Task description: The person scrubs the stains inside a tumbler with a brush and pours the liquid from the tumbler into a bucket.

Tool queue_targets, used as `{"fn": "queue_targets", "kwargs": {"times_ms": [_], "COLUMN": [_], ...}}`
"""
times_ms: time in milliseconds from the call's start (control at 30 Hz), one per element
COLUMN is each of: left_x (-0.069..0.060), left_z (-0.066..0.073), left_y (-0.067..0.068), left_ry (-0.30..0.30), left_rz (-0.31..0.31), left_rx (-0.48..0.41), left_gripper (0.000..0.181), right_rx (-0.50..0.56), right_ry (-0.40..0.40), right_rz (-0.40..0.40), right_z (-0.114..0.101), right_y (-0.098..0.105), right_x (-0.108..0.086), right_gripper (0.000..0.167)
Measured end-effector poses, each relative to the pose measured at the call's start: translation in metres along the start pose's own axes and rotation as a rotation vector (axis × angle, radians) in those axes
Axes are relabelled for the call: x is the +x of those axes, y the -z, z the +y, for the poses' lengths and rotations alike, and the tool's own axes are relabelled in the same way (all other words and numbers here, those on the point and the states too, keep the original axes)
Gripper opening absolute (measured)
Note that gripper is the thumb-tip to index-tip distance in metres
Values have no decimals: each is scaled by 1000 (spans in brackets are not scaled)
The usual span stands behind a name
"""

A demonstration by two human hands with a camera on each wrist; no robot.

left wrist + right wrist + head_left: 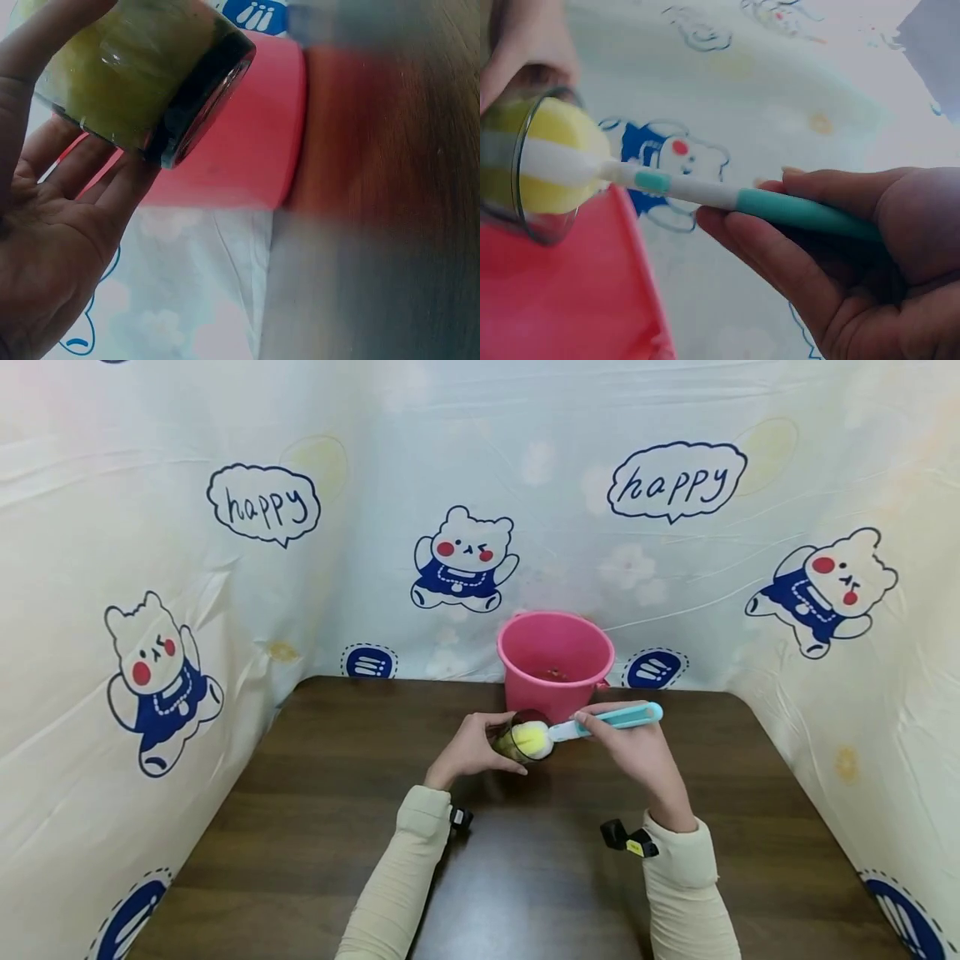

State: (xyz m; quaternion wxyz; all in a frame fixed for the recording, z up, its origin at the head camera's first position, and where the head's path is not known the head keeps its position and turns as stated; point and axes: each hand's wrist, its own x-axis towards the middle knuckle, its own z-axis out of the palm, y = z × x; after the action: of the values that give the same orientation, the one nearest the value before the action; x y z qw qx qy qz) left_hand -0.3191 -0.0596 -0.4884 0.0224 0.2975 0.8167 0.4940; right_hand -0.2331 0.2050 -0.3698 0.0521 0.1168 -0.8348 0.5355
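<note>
My left hand grips a dark-tinted glass cup, tipped so that its mouth faces right in the head view. Inside the cup sits the yellow and white sponge head of a bottle brush, partly sticking out past the rim. Fingers and thumb of my right hand pinch the brush's turquoise and white handle. Both hands are above the table, just in front of a pink bucket. Part of the cup is hidden behind the left fingers in the head view.
The pink bucket stands near the back edge of the brown wooden table, with small bits visible at its bottom. A pale curtain printed with bears and "happy" bubbles encloses the back and sides.
</note>
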Motion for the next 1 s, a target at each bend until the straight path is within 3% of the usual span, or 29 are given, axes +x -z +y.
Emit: {"fn": "queue_targets", "kwargs": {"times_ms": [133, 300, 367, 500, 700, 900, 1000], "left_x": [1, -1, -1, 0, -1, -1, 0], "left_z": [-2, -6, -6, -5, -6, -5, -4], "left_y": [2, 6, 8, 10, 9, 8, 7], "left_ry": [-4, 40, 54, 49, 40, 17, 16], "left_rz": [21, 27, 25, 28, 12, 34, 49], "left_rx": [-12, -12, -32, -45, 25, 10, 12], "left_gripper": [91, 92, 92, 90, 91, 90, 89], "right_rx": [-22, -12, 2, -16, 2, -11, -9], "right_ry": [-4, 119, 147, 95, 132, 32, 9], "right_rz": [17, -104, -91, 7, -95, 16, -21], "right_z": [4, 7, 6, 8, 10, 10, 10], "right_y": [-1, -3, -5, -8, -8, -6, -3], "right_x": [6, 7, 7, 11, 11, 14, 14], "right_gripper": [29, 19, 18, 21, 17, 26, 27]}}
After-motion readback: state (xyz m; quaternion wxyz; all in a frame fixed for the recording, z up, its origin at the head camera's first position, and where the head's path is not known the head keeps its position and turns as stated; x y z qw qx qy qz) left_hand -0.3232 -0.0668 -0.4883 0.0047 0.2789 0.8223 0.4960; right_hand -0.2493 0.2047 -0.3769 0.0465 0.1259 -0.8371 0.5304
